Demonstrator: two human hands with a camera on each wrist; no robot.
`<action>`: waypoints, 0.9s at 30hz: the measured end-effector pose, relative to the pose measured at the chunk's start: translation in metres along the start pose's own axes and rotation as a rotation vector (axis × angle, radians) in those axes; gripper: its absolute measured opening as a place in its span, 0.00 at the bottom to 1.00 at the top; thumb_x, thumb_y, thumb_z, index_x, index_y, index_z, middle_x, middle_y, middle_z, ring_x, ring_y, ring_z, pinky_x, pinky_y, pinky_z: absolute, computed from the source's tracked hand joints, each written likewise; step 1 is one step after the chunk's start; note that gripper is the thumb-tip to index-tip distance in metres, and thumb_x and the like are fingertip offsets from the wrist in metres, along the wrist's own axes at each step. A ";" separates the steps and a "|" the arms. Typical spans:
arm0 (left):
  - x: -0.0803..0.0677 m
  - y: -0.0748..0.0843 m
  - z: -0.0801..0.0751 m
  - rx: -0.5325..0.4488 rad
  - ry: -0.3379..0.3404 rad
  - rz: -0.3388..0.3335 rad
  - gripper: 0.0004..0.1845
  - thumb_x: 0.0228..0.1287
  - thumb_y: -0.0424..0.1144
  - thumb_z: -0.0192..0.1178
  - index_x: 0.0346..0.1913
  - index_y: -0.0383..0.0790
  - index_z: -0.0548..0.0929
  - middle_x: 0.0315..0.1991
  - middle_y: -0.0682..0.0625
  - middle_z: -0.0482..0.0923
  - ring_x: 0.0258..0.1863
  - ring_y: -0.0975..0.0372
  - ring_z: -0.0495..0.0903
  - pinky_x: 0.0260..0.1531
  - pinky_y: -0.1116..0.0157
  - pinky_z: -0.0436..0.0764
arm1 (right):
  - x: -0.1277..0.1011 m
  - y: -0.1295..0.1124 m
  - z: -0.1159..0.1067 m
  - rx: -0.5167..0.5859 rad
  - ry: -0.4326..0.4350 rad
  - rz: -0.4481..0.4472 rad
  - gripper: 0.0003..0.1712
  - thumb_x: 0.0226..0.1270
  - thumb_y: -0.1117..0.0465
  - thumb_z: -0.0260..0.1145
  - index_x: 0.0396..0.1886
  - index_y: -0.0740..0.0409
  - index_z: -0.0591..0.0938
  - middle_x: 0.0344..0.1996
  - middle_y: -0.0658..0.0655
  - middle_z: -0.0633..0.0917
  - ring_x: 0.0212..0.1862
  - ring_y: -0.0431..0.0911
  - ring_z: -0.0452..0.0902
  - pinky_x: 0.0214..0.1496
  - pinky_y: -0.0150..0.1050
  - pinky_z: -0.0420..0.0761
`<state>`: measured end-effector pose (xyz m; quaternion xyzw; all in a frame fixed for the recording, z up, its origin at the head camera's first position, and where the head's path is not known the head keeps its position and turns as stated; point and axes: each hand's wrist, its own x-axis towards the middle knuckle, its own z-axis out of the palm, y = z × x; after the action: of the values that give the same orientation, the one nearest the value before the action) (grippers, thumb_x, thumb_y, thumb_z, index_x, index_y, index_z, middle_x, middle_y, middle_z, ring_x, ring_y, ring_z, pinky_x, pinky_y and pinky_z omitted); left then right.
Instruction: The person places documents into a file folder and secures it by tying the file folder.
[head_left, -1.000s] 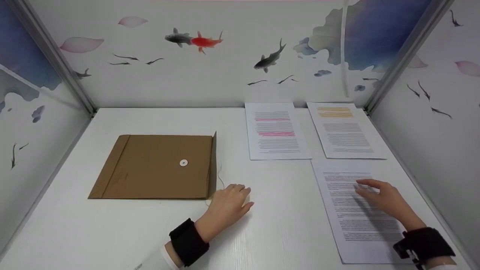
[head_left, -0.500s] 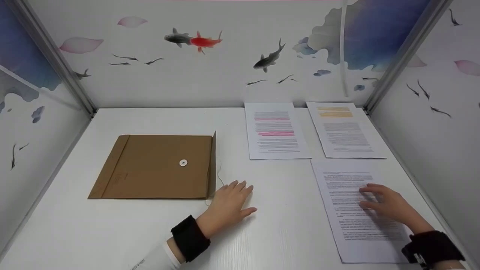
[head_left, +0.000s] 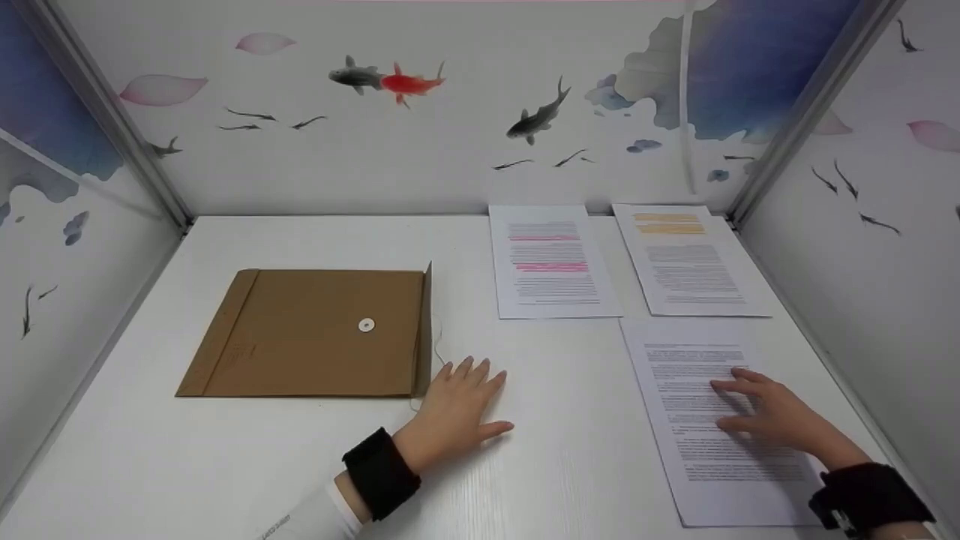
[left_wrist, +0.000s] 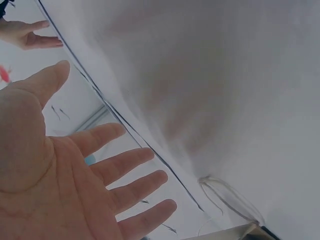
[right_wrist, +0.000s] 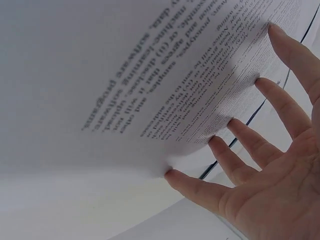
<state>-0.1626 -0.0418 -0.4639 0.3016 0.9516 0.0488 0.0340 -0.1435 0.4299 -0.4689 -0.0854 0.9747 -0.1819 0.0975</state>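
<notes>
A brown kraft document envelope (head_left: 315, 337) lies on the left of the table, its narrow right flap (head_left: 424, 330) raised and a white button (head_left: 366, 325) on its face. My left hand (head_left: 454, 416) is spread palm down just right of its lower corner, holding nothing. A thin pale string (left_wrist: 230, 197) trails by the envelope's edge in the left wrist view. On the right lies a stack of printed paper (head_left: 705, 495). My right hand (head_left: 780, 416) is over it, fingers spread; in the right wrist view its fingertips (right_wrist: 220, 145) touch the top sheet.
Two more printed stacks lie at the back: one with pink highlighting (head_left: 555, 292), one with orange highlighting (head_left: 690, 277). White table (head_left: 555, 450) separates envelope and papers. Printed panels (head_left: 450, 165) wall in the back and both sides.
My left hand has flattened and spread its fingers beside the envelope. My right hand has shifted slightly toward me and spread its fingers on the paper. Envelope and papers stay put.
</notes>
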 end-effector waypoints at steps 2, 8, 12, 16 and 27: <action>0.000 0.000 0.000 0.006 0.001 -0.002 0.37 0.69 0.67 0.56 0.73 0.48 0.73 0.73 0.43 0.74 0.73 0.47 0.72 0.71 0.46 0.72 | 0.000 -0.001 0.001 -0.004 0.007 -0.006 0.39 0.53 0.52 0.81 0.62 0.66 0.81 0.67 0.83 0.71 0.67 0.83 0.65 0.62 0.76 0.70; 0.001 0.000 0.001 0.020 -0.010 -0.004 0.37 0.69 0.68 0.56 0.73 0.49 0.74 0.72 0.44 0.74 0.73 0.48 0.72 0.70 0.46 0.72 | 0.000 -0.007 0.003 -0.024 0.016 -0.018 0.38 0.52 0.53 0.81 0.61 0.66 0.82 0.65 0.83 0.73 0.65 0.83 0.67 0.60 0.76 0.71; 0.001 -0.001 0.001 0.019 -0.019 -0.005 0.37 0.69 0.67 0.55 0.73 0.49 0.73 0.72 0.44 0.74 0.74 0.48 0.72 0.71 0.46 0.72 | -0.001 -0.012 0.006 -0.034 0.020 -0.028 0.37 0.52 0.52 0.81 0.61 0.65 0.82 0.65 0.82 0.73 0.64 0.84 0.68 0.59 0.76 0.71; 0.000 -0.001 0.000 0.017 -0.016 -0.001 0.37 0.70 0.67 0.55 0.73 0.48 0.73 0.72 0.43 0.74 0.73 0.48 0.72 0.71 0.46 0.71 | -0.001 -0.018 0.008 -0.037 0.020 -0.037 0.37 0.52 0.52 0.81 0.61 0.64 0.82 0.65 0.82 0.73 0.64 0.84 0.68 0.59 0.77 0.71; 0.000 -0.003 0.001 0.016 -0.017 -0.007 0.37 0.70 0.67 0.55 0.73 0.48 0.73 0.73 0.43 0.74 0.73 0.47 0.72 0.71 0.46 0.72 | 0.005 -0.042 0.014 -0.045 -0.016 -0.059 0.39 0.51 0.51 0.81 0.63 0.61 0.82 0.66 0.81 0.74 0.63 0.83 0.69 0.60 0.77 0.71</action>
<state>-0.1643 -0.0443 -0.4652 0.2989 0.9527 0.0386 0.0397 -0.1393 0.3852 -0.4671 -0.1175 0.9748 -0.1620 0.0981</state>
